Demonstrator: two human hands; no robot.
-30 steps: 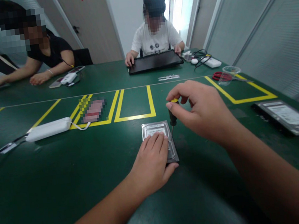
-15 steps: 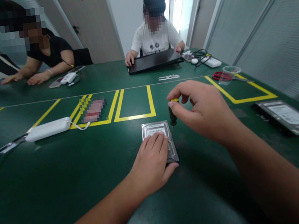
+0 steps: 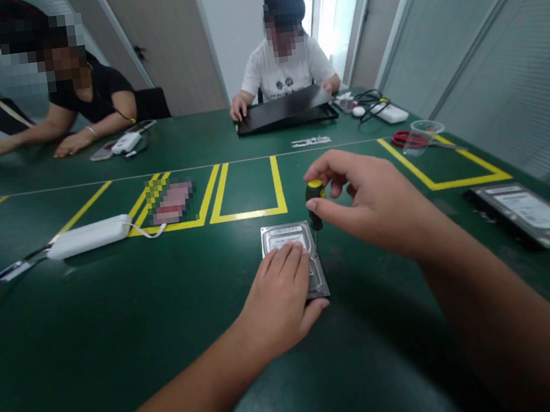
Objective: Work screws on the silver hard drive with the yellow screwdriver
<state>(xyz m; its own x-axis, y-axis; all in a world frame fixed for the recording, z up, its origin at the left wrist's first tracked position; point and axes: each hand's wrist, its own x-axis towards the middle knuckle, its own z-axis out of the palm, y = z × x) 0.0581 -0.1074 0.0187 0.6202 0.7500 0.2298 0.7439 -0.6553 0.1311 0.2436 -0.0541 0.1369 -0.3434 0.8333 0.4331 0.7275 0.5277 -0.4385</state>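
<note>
A silver hard drive (image 3: 287, 238) lies flat on the green table (image 3: 120, 332) in front of me. My left hand (image 3: 279, 299) rests flat on its near half, fingers stretched out and pressing it down. My right hand (image 3: 375, 204) pinches a small black screwdriver with a yellow cap (image 3: 315, 202), held upright with its tip at the drive's right edge.
A second drive (image 3: 531, 214) lies at the right. A white power strip (image 3: 88, 237) with a cable sits at the left beside yellow tape boxes (image 3: 249, 214). Across the table one person handles a black laptop (image 3: 286, 114); another person leans on the table at the far left.
My right fingers have shifted on the screwdriver handle, so its yellow cap shows more. The person opposite has lifted one side of the black laptop panel. My left hand has stayed put.
</note>
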